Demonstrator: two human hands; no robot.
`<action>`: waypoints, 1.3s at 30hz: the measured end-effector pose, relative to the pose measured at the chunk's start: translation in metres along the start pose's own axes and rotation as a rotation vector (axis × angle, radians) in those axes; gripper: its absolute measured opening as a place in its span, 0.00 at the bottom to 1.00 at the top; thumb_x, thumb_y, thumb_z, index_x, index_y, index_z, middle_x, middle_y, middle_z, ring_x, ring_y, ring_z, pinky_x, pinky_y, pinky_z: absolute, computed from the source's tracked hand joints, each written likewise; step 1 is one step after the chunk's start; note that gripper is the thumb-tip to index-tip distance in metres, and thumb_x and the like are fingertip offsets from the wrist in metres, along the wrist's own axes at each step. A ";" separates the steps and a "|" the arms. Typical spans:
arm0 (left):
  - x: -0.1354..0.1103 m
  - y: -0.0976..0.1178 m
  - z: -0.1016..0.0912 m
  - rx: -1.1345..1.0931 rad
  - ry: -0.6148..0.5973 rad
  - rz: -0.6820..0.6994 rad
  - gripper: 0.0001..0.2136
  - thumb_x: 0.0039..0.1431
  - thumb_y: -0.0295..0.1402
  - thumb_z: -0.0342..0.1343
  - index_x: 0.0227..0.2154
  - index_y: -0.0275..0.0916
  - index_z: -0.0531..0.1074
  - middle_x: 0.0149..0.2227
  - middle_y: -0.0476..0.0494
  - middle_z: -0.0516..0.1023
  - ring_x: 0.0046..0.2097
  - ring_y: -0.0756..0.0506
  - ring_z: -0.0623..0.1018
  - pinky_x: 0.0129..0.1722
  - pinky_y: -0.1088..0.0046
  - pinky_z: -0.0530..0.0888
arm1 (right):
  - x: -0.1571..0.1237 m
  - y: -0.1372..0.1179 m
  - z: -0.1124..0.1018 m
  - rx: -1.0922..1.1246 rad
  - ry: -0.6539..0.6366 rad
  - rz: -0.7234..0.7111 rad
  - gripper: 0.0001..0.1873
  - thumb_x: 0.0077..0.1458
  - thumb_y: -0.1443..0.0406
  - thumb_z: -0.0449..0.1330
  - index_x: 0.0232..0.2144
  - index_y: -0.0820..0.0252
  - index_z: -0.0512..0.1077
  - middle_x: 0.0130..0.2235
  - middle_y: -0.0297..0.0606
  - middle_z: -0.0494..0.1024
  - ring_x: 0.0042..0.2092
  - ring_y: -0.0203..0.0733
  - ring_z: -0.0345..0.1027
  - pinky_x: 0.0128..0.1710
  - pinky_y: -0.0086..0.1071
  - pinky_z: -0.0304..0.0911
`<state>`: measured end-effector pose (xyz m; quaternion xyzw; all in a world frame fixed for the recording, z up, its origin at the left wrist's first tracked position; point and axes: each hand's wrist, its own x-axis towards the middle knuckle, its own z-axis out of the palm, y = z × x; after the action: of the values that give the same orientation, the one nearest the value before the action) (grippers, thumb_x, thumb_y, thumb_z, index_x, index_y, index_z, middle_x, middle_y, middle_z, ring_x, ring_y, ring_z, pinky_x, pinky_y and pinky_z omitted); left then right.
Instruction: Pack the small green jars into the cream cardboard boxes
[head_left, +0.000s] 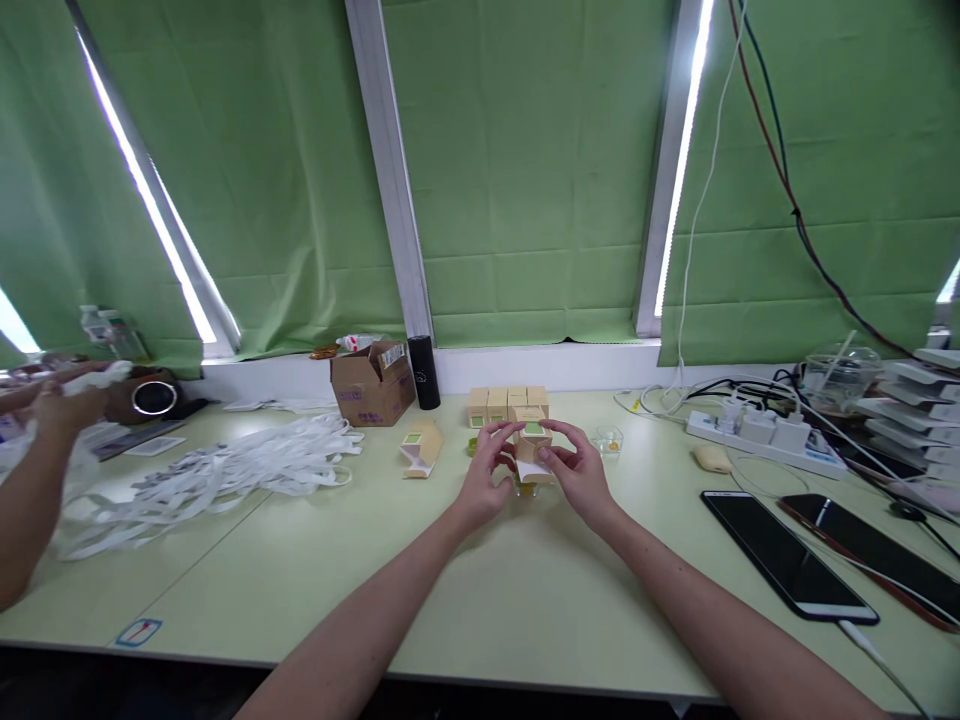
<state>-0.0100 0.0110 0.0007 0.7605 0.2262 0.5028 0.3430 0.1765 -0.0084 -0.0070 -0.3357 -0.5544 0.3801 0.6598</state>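
A small tan carton [533, 452] is held over the tabletop [562, 590], nearer its back edge than its front; the left hand [484, 485] and right hand [585, 478] grip it by fingertips from either side, probably to steady light card. Similar cartons [508, 403] stand in a row by the back edge, seemingly kept within reach yet clear of the forearms.
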 end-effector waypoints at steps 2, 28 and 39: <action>0.000 0.001 0.001 0.013 -0.020 -0.011 0.36 0.52 0.25 0.63 0.65 0.52 0.65 0.64 0.37 0.57 0.49 0.43 0.74 0.49 0.62 0.77 | 0.000 -0.001 0.000 0.008 0.009 0.002 0.24 0.55 0.52 0.70 0.52 0.47 0.75 0.58 0.44 0.74 0.40 0.45 0.78 0.41 0.44 0.79; 0.002 0.002 0.008 -0.320 0.105 -0.202 0.29 0.57 0.48 0.67 0.55 0.43 0.63 0.43 0.44 0.73 0.43 0.43 0.79 0.44 0.65 0.76 | -0.006 0.003 0.000 0.073 -0.126 -0.051 0.22 0.60 0.49 0.66 0.54 0.44 0.78 0.58 0.40 0.62 0.44 0.42 0.77 0.54 0.46 0.75; 0.002 0.006 0.008 -0.298 0.167 -0.220 0.24 0.57 0.43 0.66 0.51 0.43 0.63 0.39 0.47 0.72 0.40 0.46 0.75 0.42 0.69 0.72 | -0.009 0.002 0.001 0.040 -0.137 -0.066 0.22 0.59 0.50 0.67 0.53 0.45 0.78 0.58 0.41 0.61 0.45 0.42 0.77 0.54 0.44 0.75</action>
<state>-0.0015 0.0064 0.0042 0.6277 0.2588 0.5514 0.4847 0.1744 -0.0151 -0.0124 -0.2771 -0.6013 0.3911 0.6393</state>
